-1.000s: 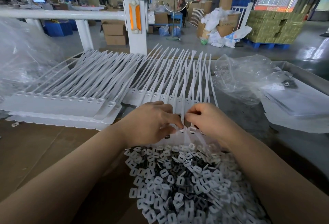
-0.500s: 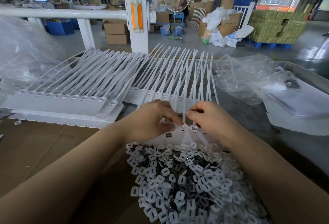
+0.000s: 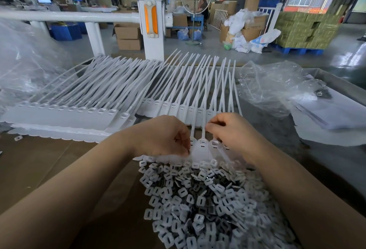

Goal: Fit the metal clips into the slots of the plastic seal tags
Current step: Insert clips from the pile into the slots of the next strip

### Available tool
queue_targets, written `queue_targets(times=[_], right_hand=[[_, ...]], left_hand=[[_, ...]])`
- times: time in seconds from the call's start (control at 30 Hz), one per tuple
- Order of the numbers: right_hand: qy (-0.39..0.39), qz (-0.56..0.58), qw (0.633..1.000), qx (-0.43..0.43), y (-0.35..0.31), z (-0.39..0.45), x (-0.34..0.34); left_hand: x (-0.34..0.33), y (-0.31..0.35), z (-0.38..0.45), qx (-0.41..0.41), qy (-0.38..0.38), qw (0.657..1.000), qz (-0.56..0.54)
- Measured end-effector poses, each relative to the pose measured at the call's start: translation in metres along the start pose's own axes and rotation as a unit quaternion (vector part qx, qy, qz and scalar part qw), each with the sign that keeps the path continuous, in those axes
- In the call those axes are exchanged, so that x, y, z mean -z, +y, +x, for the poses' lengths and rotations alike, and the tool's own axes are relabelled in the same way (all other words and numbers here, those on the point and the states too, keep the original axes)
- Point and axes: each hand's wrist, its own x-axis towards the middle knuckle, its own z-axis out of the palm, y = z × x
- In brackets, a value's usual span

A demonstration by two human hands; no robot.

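A strip of joined white plastic seal tags [image 3: 202, 149] lies under my hands, its long straps pointing away from me. My left hand [image 3: 162, 135] has curled fingers and pinches the strip's left edge. My right hand [image 3: 229, 130] pinches thumb and forefinger against a strap just above the tag heads; anything small between the fingertips is hidden. One tag head [image 3: 203, 142] shows a fitted insert, while the one to its right [image 3: 215, 143] shows an open slot. A heap of small white and dark metal clips [image 3: 198, 199] lies between my forearms.
A stack of tag strips [image 3: 65, 114] sits at the left and another row [image 3: 178, 108] lies behind my hands. Clear plastic bags [image 3: 265, 86] lie at the right and a large one [image 3: 23, 60] at the far left. A white railing post [image 3: 151, 21] stands behind the bench.
My right fingertips have risen from the tag head slots to the strap just above. My left hand has shifted slightly left to the strip's edge, uncovering the tag heads.
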Motion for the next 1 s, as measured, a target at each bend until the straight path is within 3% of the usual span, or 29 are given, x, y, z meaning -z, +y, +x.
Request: queue_targets(times=[0.13, 0.23, 0.4, 0.57, 1.0], right_hand=[[0.003, -0.008, 1.000, 0.010, -0.001, -0.001, 0.000], [-0.027, -0.038, 0.996, 0.075, -0.006, -0.004, 0.003], [-0.282, -0.061, 0.942, 0.170, -0.021, -0.018, 0.010], [-0.401, -0.078, 0.892, 0.192, -0.031, -0.026, 0.012], [-0.402, -0.114, 0.894, 0.163, -0.030, -0.026, 0.012]], left_hand=[[-0.002, 0.002, 0.001, -0.006, -0.017, 0.999, 0.037], [-0.002, 0.002, 0.001, -0.014, -0.023, 0.998, 0.050], [-0.001, 0.002, -0.001, -0.029, -0.055, 0.998, 0.030], [0.005, 0.001, -0.002, -0.029, -0.063, 0.998, -0.004], [0.008, -0.002, -0.001, -0.025, -0.090, 0.994, -0.056]])
